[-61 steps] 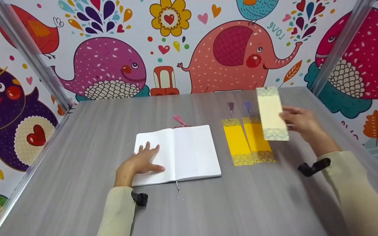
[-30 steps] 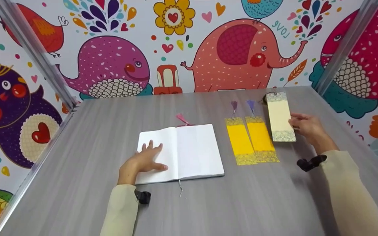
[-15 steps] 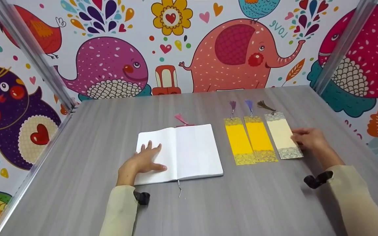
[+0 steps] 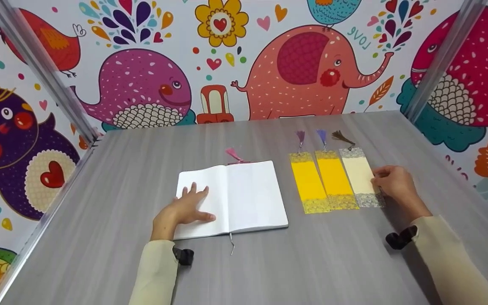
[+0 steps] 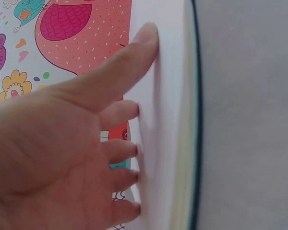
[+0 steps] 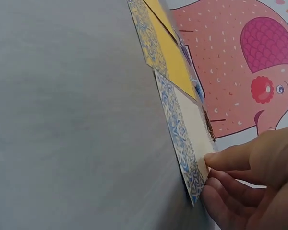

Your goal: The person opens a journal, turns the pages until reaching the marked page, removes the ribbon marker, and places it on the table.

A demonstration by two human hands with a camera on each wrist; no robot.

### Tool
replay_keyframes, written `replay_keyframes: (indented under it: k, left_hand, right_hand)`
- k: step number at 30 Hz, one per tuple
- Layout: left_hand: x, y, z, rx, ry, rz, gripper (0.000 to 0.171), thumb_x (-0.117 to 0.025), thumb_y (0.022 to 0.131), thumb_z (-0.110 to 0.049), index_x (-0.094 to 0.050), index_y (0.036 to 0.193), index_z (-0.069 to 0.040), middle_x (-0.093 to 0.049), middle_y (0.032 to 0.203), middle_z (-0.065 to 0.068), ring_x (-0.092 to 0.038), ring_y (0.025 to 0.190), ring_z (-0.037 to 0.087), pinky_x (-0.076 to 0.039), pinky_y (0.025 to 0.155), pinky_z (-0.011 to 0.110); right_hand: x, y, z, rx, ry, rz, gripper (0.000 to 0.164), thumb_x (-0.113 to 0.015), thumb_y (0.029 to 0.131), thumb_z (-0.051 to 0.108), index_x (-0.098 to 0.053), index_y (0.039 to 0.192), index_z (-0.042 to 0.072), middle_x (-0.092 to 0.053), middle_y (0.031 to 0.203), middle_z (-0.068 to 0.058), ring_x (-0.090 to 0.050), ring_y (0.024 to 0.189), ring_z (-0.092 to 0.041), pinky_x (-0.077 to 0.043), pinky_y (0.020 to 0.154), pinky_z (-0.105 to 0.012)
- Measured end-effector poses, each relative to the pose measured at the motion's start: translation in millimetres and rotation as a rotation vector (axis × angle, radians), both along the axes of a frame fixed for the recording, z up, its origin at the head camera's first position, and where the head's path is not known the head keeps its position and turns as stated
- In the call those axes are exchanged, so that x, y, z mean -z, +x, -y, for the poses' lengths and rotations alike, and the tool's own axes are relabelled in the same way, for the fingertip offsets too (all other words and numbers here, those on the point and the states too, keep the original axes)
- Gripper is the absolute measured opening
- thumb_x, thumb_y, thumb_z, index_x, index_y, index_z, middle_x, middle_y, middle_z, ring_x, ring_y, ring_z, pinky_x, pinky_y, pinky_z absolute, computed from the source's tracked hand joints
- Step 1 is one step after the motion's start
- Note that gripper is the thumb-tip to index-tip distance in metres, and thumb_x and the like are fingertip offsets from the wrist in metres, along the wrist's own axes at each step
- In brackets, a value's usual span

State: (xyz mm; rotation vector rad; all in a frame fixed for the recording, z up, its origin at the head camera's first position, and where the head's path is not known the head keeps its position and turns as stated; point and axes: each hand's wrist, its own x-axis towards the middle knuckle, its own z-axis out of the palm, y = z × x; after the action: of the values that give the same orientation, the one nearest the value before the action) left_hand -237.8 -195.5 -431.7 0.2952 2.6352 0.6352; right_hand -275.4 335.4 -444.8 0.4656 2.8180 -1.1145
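Note:
My left hand (image 4: 187,207) rests with spread fingers on the left page of an open notebook (image 4: 256,197) whose pages are blank. In the left wrist view its fingertips press on the white paper, near the dark cover edge. My right hand (image 4: 398,184) pinches the right edge of a cream bookmark (image 4: 358,171) between thumb and fingers. The bookmark has patterned end bands and a dark brown tassel (image 4: 342,136). Directly left of it lie two yellow bookmarks, one with a blue tassel (image 4: 321,135) and one with a purple tassel (image 4: 300,136).
A pink tassel (image 4: 232,153) sticks out past the notebook's far edge, and a thin ribbon (image 4: 232,245) hangs from its near edge. The grey table (image 4: 112,203) ends at a wall (image 4: 223,84) printed with cartoon animals. Metal posts stand at both back corners.
My right hand has lowered the cream bookmark from the air onto the table and shifted it left, close beside the yellow ones. The left hand has stayed on the page.

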Motion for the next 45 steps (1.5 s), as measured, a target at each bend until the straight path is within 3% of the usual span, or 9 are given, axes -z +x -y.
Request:
replay_keyframes:
  k: [7, 10, 14, 21, 28, 34, 45]
  left_hand:
    - [-0.2, -0.8, 0.0, 0.003, -0.009, 0.003, 0.096, -0.075, 0.087, -0.040, -0.023, 0.159, -0.004, -0.001, 0.164, 0.034, 0.002, 0.151, 0.055, -0.005, 0.119, 0.073]
    - [0.0, -0.6, -0.3, 0.004, -0.006, 0.005, 0.096, -0.075, 0.087, -0.040, -0.023, 0.159, -0.003, -0.001, 0.163, 0.034, 0.003, 0.151, 0.056, -0.005, 0.119, 0.073]
    - [0.4, -0.4, -0.2, -0.002, -0.004, 0.009, 0.096, -0.075, 0.087, -0.040, -0.023, 0.159, -0.004, -0.001, 0.164, 0.033, 0.003, 0.151, 0.055, -0.004, 0.119, 0.072]
    - [0.2, 2.5, 0.5, -0.009, 0.017, 0.008, 0.094, -0.076, 0.088, -0.036, -0.024, 0.158, -0.003, 0.000, 0.163, 0.034, 0.004, 0.151, 0.056, -0.003, 0.119, 0.073]
    - [-0.5, 2.1, -1.0, -0.014, 0.023, 0.010, 0.094, -0.076, 0.088, -0.036, -0.023, 0.158, -0.003, 0.000, 0.164, 0.034, 0.004, 0.151, 0.055, -0.003, 0.119, 0.072]
    - [-0.4, 0.7, -1.7, -0.016, 0.006, 0.013, 0.093, -0.075, 0.088, -0.035, -0.023, 0.159, -0.004, 0.000, 0.164, 0.032, 0.005, 0.152, 0.053, -0.003, 0.120, 0.071]
    - [-0.2, 0.1, -1.3, -0.014, 0.004, 0.018, 0.093, -0.075, 0.088, -0.036, -0.022, 0.159, -0.005, 0.001, 0.165, 0.031, 0.004, 0.152, 0.053, -0.003, 0.120, 0.070]
  right_hand:
    - [-6.9, 5.0, 11.6, 0.003, 0.046, -0.025, 0.048, -0.058, 0.100, 0.021, -0.053, 0.138, -0.007, -0.057, 0.132, -0.029, -0.054, 0.100, -0.032, -0.048, 0.071, -0.023]
    - [-10.6, 9.0, 23.9, -0.016, 0.059, -0.089, 0.051, -0.057, 0.101, 0.026, -0.051, 0.142, -0.004, -0.058, 0.134, -0.028, -0.057, 0.109, -0.037, -0.053, 0.084, -0.035]
    - [-16.9, 17.2, 43.7, -0.090, 0.073, -0.214, 0.054, -0.059, 0.101, 0.028, -0.049, 0.145, -0.001, -0.057, 0.139, -0.028, -0.057, 0.121, -0.043, -0.051, 0.102, -0.054]
    - [-28.2, 33.4, 77.7, -0.253, 0.078, -0.368, 0.066, -0.067, 0.096, 0.031, -0.042, 0.151, 0.004, -0.049, 0.147, -0.025, -0.053, 0.126, -0.045, -0.049, 0.103, -0.059]
    - [-33.7, 46.1, 110.7, -0.397, 0.119, -0.369, 0.082, -0.072, 0.091, 0.039, -0.030, 0.159, 0.020, -0.031, 0.162, -0.018, -0.032, 0.146, -0.045, -0.031, 0.116, -0.064]
    - [-32.7, 54.0, 134.8, -0.521, 0.141, -0.422, 0.085, -0.076, 0.087, 0.039, -0.034, 0.157, 0.016, -0.035, 0.161, -0.016, -0.036, 0.145, -0.043, -0.034, 0.114, -0.066]
    - [-23.7, 65.3, 174.2, -0.754, 0.172, -0.413, 0.093, -0.082, 0.081, 0.040, -0.032, 0.158, 0.027, -0.034, 0.164, -0.004, -0.035, 0.149, -0.031, -0.033, 0.118, -0.059]
